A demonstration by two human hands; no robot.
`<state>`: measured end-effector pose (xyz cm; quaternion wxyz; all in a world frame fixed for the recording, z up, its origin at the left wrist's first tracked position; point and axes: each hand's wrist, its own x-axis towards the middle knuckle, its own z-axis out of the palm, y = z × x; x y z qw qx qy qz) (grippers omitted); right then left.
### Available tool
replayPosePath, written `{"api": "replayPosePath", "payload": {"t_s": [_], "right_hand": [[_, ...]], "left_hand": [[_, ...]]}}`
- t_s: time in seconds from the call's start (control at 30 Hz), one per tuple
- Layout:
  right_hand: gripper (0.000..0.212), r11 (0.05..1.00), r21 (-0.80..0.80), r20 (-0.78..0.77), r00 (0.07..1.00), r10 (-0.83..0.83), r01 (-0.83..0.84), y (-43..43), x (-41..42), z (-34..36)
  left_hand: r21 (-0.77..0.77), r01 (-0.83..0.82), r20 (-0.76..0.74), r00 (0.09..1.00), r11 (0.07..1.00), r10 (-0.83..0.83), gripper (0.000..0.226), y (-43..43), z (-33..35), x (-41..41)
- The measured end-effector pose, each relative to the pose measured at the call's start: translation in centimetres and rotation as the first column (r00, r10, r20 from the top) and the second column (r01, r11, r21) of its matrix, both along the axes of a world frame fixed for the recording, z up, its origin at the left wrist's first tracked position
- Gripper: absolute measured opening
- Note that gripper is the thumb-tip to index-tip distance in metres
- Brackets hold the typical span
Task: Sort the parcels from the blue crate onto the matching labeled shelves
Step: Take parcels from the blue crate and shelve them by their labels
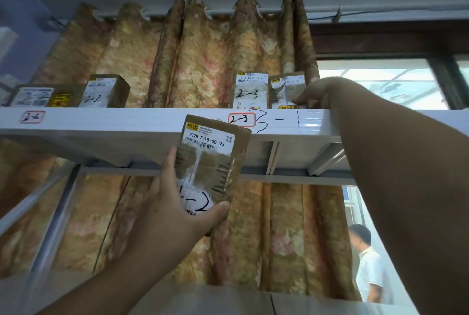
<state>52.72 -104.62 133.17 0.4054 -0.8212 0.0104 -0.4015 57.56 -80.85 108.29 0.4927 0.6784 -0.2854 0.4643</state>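
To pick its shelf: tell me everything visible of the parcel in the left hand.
The parcel is a brown taped box with a white label printed 332B, a barcode, and a handwritten number ending in 2. It stands upright, slightly tilted, before the shelf edge; the grip of the left hand wraps its lower end.

White shelf point(127, 122) bears two left parcels point(101, 92) and two right parcels point(250, 90).

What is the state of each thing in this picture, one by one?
Left hand: grips the lower parcel, not yet shelved.
Right hand: pinches the rightmost parcel, upright on shelf.
2-3 parcel: standing upright on shelf.
Taller 2-2 parcel: upright on shelf.
Curtain: drawn closed.
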Motion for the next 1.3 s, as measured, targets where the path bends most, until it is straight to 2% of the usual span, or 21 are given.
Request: {"api": "replayPosePath", "payload": {"t_s": [0.07, 0.17, 0.2, 0.27, 0.33, 0.4, 0.43, 0.5, 0.57, 0.63, 0.67, 0.73, 0.8, 0.87, 1.0, 1.13, 1.23, 1.3], "right_hand": [[0.035, 0.999, -0.033, -0.016, 1.0, -0.021, 0.021, 0.1, -0.2, 0.0], [0.012, 1.0, -0.016, -0.062, 0.998, 0.02, -0.021, 0.1, -0.3, -0.1], [0.014, 1.0, -0.023, -0.068, 0.998, 0.008, -0.01, 0.1, -0.3, -0.1], [0.035, 0.999, -0.046, -0.064, 0.998, -0.008, 0.005, -0.1, -0.1, 0.2], [0.043, 0.999, -0.043, -0.033, 0.999, 0.001, -0.003, 0.1, 0.0, 0.1], [0.05, 1.0, 0.019, 0.116, 0.993, 0.016, -0.018, 0.2, 0.2, 0.3], [0.051, 0.998, 0.061, 0.244, 0.97, 0.0, -0.016, 0.3, 0.2, 0.1], [0.046, 0.988, 0.121, 0.538, 0.831, -0.143, 0.092, 1.0, -0.6, -0.6], [0.038, 0.954, 0.114, 0.7, 0.659, -0.274, 0.276, 2.1, -1.9, -1.9], [0.033, 0.93, 0.028, 0.793, 0.559, -0.244, 0.367, 4.1, -3.2, -4.5], [0.031, 0.921, -0.035, 0.807, 0.555, -0.202, 0.387, 5.4, -3.7, -6.2], [0.026, 0.912, -0.131, 0.791, 0.596, -0.141, 0.389, 7.5, -4.2, -9.7], [0.019, 0.918, -0.179, 0.711, 0.691, -0.127, 0.353, 9.7, -4.6, -13.4], [0.013, 0.952, -0.164, 0.596, 0.795, -0.113, 0.258, 11.7, -5.1, -16.9], [0.036, 0.994, -0.109, 0.389, 0.921, 0.023, 0.021, 15.7, -5.9, -22.8], [0.035, 0.99, -0.046, 0.172, 0.975, 0.139, -0.133, 19.8, -7.1, -28.0], [0.018, 0.972, 0.038, 0.119, 0.967, 0.224, -0.23, 21.8, -8.1, -31.3], [0.013, 0.978, 0.047, 0.093, 0.976, 0.199, -0.204, 22.5, -8.9, -33.0]], "left_hand": [[0.042, -0.038, 0.01, 0.999, 0.998, 0.037, 0.119, 0.1, -0.1, 0.0], [0.1, -0.091, 0.026, 0.996, 0.991, 0.089, 0.117, 0.3, -0.2, -0.3], [0.107, -0.097, 0.033, 0.995, 0.99, 0.094, 0.117, 0.4, -0.2, -0.3], [0.111, -0.099, 0.037, 0.995, 0.989, 0.095, 0.117, 0.8, -0.3, -0.3], [0.117, -0.096, 0.026, 0.995, 0.989, 0.093, 0.118, 1.1, -0.3, -0.3], [0.108, -0.091, 0.001, 0.996, 0.99, 0.092, 0.118, 1.3, -0.3, -0.2], [0.101, -0.085, -0.023, 0.996, 0.991, 0.088, 0.118, 1.3, -0.4, -0.1], [0.064, -0.045, -0.058, 0.997, 0.997, 0.049, 0.118, 1.3, -0.5, -0.1], [0.02, 0.009, -0.068, 0.998, 1.0, -0.007, 0.117, 1.3, -0.6, -0.2], [0.008, 0.048, -0.101, 0.994, 0.999, -0.047, 0.117, 1.4, -0.9, -0.5], [0.012, 0.071, -0.127, 0.989, 0.997, -0.069, 0.117, 1.5, -1.2, -0.7], [0.011, 0.115, -0.157, 0.981, 0.993, -0.112, 0.117, 1.9, -1.6, -0.9], [0.004, 0.153, -0.176, 0.973, 0.988, -0.15, 0.116, 2.6, -2.1, -1.3], [-0.005, 0.173, -0.196, 0.966, 0.985, -0.171, 0.116, 3.6, -2.7, -1.9], [-0.035, 0.174, -0.244, 0.953, 0.984, -0.177, 0.117, 5.9, -4.2, -2.9], [-0.062, 0.272, -0.24, 0.93, 0.96, -0.279, 0.114, 8.4, -6.9, -4.0], [-0.129, 0.474, -0.23, 0.84, 0.871, -0.491, 0.083, 10.0, -9.3, -5.4], [-0.174, 0.51, -0.252, 0.804, 0.843, -0.538, 0.056, 11.0, -11.1, -6.0]]}}
